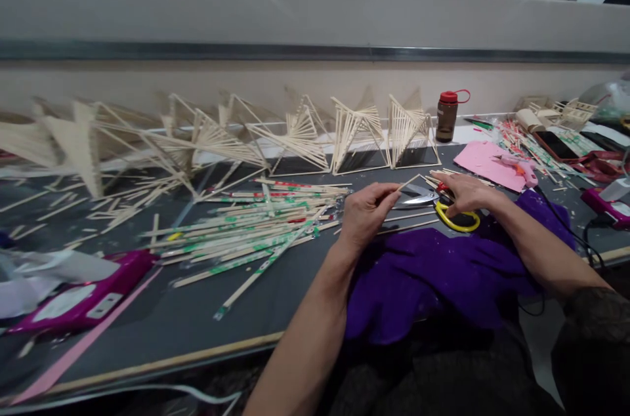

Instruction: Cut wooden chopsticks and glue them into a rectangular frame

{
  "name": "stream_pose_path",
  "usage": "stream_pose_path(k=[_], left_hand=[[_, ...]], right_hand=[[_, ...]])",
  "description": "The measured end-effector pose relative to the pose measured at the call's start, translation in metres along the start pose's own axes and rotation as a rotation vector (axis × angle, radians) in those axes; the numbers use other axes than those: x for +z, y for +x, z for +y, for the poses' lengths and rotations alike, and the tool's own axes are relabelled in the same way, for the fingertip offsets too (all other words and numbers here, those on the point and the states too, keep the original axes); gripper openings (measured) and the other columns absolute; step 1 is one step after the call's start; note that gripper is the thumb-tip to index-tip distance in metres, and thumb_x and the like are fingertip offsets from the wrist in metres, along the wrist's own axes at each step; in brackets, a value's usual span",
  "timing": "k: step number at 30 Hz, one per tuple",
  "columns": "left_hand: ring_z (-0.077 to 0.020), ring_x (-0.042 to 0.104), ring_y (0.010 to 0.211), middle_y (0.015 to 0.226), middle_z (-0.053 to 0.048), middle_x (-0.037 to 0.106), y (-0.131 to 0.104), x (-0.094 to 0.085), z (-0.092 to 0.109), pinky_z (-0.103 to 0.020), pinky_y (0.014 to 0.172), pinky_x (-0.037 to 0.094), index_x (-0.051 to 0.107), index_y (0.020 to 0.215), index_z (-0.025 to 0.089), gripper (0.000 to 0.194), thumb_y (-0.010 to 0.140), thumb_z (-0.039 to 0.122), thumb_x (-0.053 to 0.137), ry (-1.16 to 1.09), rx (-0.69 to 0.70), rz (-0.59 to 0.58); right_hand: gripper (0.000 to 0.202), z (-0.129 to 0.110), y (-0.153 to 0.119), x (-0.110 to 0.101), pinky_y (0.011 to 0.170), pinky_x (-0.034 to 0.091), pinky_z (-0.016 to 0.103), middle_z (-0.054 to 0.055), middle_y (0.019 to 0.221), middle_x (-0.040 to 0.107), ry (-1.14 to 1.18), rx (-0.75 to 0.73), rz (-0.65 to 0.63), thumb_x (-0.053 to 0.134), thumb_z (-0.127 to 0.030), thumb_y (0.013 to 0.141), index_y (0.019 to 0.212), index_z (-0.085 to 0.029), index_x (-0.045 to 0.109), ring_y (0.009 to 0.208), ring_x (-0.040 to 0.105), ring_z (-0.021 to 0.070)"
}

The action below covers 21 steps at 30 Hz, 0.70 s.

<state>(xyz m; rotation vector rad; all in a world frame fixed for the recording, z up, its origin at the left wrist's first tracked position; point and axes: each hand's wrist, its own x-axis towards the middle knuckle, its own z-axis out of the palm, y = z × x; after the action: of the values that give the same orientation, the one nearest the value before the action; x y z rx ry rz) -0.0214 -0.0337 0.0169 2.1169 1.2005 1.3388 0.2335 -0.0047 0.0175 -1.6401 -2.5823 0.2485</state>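
Observation:
My left hand point(369, 209) pinches a thin wooden stick point(409, 182), which points up and to the right. My right hand point(462, 194) is over the handles of a pair of scissors point(457, 218) with yellow and red colouring; its fingers are partly bent, and its exact hold on them is unclear. The scissor blades point(417, 197) point left, towards my left hand. More loose sticks point(408, 224) lie beneath and behind the hands. A purple cloth point(433, 278) spreads in front of the scissors, under my right forearm.
Wooden stick structures point(359, 134) line the wall, with a brown bottle point(445, 117) at their right. Wrapped chopsticks point(260, 226) are piled left of my hands. Pink paper point(485, 163) bears a pink glue gun point(516, 166). A magenta device point(93, 298) sits at the left front.

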Motion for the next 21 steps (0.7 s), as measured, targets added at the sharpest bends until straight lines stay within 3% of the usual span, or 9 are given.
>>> stream_pose_path(k=[2,4,6,9,11,13,17,21], left_hand=[[-0.0145,0.063,0.071,0.079,-0.002,0.073,-0.001,0.002,-0.003,-0.023,0.067,0.043,0.076,0.091,0.023,0.021,0.084,0.034,0.060,0.062,0.035,-0.042],[-0.0143,0.063,0.070,0.077,-0.002,0.072,-0.002,0.004,-0.006,-0.023,0.066,0.042,0.076,0.093,0.023,0.023,0.086,0.036,0.059,0.102,0.053,-0.067],[-0.0143,0.063,0.070,0.078,-0.003,0.072,-0.003,0.007,-0.008,-0.023,0.066,0.042,0.076,0.094,0.023,0.025,0.088,0.038,0.057,0.143,0.076,-0.092],[-0.0141,0.062,0.070,0.076,-0.003,0.071,-0.005,0.010,-0.009,-0.023,0.064,0.041,0.076,0.095,0.023,0.028,0.091,0.040,0.053,0.225,0.117,-0.146],[-0.0141,0.063,0.071,0.078,-0.003,0.071,-0.006,0.012,-0.008,-0.023,0.065,0.041,0.075,0.095,0.022,0.029,0.093,0.038,0.051,0.269,0.145,-0.174],[-0.0145,0.064,0.074,0.082,-0.004,0.073,-0.007,0.014,-0.008,-0.023,0.068,0.042,0.074,0.095,0.021,0.030,0.094,0.036,0.049,0.298,0.162,-0.192],[-0.0159,0.066,0.079,0.089,-0.005,0.075,-0.008,0.018,-0.007,-0.024,0.070,0.043,0.073,0.096,0.020,0.029,0.094,0.035,0.049,0.348,0.138,-0.218],[-0.0172,0.068,0.081,0.090,-0.004,0.076,-0.008,0.019,-0.004,-0.025,0.069,0.042,0.074,0.094,0.022,0.029,0.093,0.039,0.052,0.405,0.058,-0.223]], right_hand=[[0.089,-0.001,-0.003,-0.005,0.088,0.047,0.044,0.018,0.129,0.060,-0.006,0.033,0.039,0.076,-0.040,0.068,0.146,-0.020,0.041,0.112,0.059,0.0356],[0.059,-0.006,-0.006,-0.009,0.082,0.048,0.042,0.014,0.117,0.066,0.022,0.044,0.167,0.067,-0.041,0.079,0.133,-0.021,0.056,0.101,0.064,0.0314],[0.038,-0.012,-0.008,-0.012,0.080,0.049,0.038,0.011,0.108,0.069,0.133,-0.072,0.325,0.057,-0.039,0.088,0.121,-0.021,0.063,0.092,0.065,0.0245],[0.036,-0.020,-0.007,-0.007,0.080,0.048,0.032,0.008,0.106,0.066,0.272,-0.364,0.447,0.050,-0.039,0.094,0.123,-0.019,0.059,0.086,0.063,0.0164],[0.036,-0.025,-0.004,0.000,0.075,0.046,0.029,0.008,0.101,0.065,0.221,-0.468,0.457,0.046,-0.038,0.097,0.123,-0.017,0.059,0.083,0.061,0.0153],[0.033,-0.028,-0.001,0.006,0.067,0.041,0.026,0.007,0.091,0.064,0.093,-0.471,0.453,0.042,-0.035,0.098,0.115,-0.016,0.063,0.078,0.059,0.0152],[0.031,-0.035,0.001,0.013,0.057,0.029,0.026,0.006,0.086,0.065,-0.150,-0.336,0.407,0.040,-0.032,0.100,0.100,-0.016,0.066,0.071,0.057,0.0148],[0.033,-0.044,0.000,0.015,0.053,0.021,0.027,0.008,0.087,0.068,-0.259,-0.222,0.331,0.039,-0.035,0.100,0.095,-0.015,0.065,0.072,0.059,0.0158]])
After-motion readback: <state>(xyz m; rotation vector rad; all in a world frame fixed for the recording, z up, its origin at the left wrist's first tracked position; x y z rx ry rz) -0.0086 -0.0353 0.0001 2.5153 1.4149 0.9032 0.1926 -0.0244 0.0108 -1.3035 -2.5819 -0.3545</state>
